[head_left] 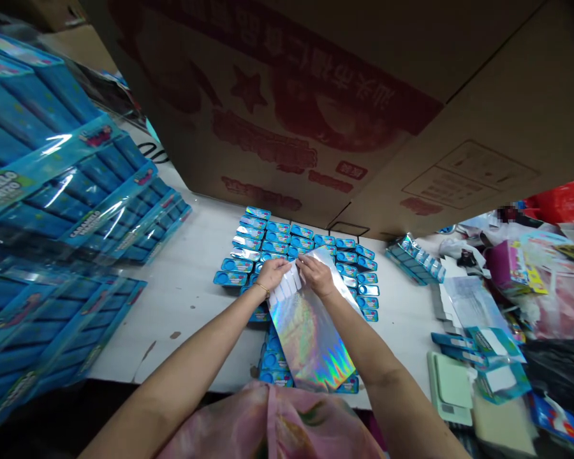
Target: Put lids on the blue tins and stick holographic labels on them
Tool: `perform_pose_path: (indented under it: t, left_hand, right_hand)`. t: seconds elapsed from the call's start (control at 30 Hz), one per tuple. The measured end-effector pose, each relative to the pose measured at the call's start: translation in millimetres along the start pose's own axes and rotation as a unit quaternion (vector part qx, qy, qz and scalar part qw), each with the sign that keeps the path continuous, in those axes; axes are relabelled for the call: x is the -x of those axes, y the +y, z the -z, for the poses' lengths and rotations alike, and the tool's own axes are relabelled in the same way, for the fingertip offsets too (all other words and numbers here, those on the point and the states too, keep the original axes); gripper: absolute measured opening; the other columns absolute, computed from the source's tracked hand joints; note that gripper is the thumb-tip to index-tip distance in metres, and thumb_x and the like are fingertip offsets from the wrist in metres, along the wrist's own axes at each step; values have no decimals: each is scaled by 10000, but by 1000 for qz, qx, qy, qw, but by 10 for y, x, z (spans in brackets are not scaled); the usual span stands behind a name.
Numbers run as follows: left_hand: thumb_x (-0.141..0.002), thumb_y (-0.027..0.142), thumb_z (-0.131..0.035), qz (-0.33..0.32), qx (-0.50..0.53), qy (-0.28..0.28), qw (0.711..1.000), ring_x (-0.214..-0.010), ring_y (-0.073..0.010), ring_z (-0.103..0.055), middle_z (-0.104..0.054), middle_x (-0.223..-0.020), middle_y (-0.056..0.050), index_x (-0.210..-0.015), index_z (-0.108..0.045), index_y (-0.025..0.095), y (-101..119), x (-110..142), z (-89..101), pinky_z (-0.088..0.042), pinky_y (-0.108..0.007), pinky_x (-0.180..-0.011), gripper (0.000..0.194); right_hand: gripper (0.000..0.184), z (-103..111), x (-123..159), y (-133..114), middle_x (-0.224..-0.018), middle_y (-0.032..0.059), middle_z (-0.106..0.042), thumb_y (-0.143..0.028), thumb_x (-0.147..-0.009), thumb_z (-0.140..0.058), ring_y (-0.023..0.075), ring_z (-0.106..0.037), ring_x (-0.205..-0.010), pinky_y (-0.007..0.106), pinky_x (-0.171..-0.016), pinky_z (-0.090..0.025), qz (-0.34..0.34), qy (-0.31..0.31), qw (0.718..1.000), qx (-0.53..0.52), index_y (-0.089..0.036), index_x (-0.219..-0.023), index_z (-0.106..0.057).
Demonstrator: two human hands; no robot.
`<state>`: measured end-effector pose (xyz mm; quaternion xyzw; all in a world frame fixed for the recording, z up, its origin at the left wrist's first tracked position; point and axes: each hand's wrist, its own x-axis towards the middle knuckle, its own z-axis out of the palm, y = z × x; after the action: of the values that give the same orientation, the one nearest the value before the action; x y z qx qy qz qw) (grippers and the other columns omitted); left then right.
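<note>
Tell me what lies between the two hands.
In the head view, a row of white rectangles at the shiny sheet's upper part lies between the left hand and the right hand.

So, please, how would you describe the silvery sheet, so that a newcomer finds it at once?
Below the large cardboard box, on the white table, are rows of blue packs. The sheet lies over some, with the left hand and right hand at its far end. Unlike the small packs, it is one broad, silvery surface with rainbow colours.
</note>
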<state>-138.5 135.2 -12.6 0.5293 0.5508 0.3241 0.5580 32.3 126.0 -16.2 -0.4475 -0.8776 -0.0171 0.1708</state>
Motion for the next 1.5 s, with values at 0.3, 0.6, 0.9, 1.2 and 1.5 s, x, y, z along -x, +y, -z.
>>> perform_pose_path:
  t: [0.3, 0.6, 0.9, 1.2, 1.5]
  left_hand:
    - [-713, 346, -479, -16, -159, 22, 987, -692, -171, -551, -632, -706, -33, -719, -640, 164, -53, -6, 18, -396, -268, -640, 243]
    - [-738, 367, -491, -104, -176, 124, 971, -1028, -250, -482, -580, -1080, -107, -1009, -614, 183, 44, 140, 98, -352, -365, -852, 350]
    - [-554, 423, -688, 91, 278, 90, 952, -688, -132, -568, -637, -772, -33, -908, -629, 147, 125, 773, 369, -410, -229, -589, 453]
    - [-536, 375, -666, 78, 184, 256, 946, -550, -91, -523, -579, -591, 18, -873, -617, 118, -426, 637, 1090, -412, -227, -577, 426]
    - [-574, 320, -613, 43, 58, 261, 963, -692, -149, -599, -606, -602, 6, -998, -577, 123, -805, 168, 1378, -446, -269, -735, 469]
  right_hand:
    - [183, 247, -127, -144, -1042, 106, -593, -184, -839, -409, 189, -519, -937, 318, -806, -410, -86, -87, 991, -44, -144, -885, -582]
    - [112, 1122, 36, -400, -767, 11, -567, -144, -716, -441, 117, -529, -675, 232, -620, -412, -292, -92, 920, -243, -181, -744, -542]
    - [137, 558, -274, -814, -495, -37, -501, -303, -651, -518, 100, -505, -463, 194, -433, -385, -450, -93, 723, -515, -167, -656, -514]
    - [160, -210, -696, -1403, -536, -37, -538, -314, -675, -547, 95, -496, -537, 194, -518, -366, -423, -72, 817, -385, -178, -596, -569]
    - [200, -447, -1091, -1406, -654, 43, -634, -319, -755, -515, 146, -570, -622, 227, -560, -397, -405, -137, 880, -206, -181, -670, -633]
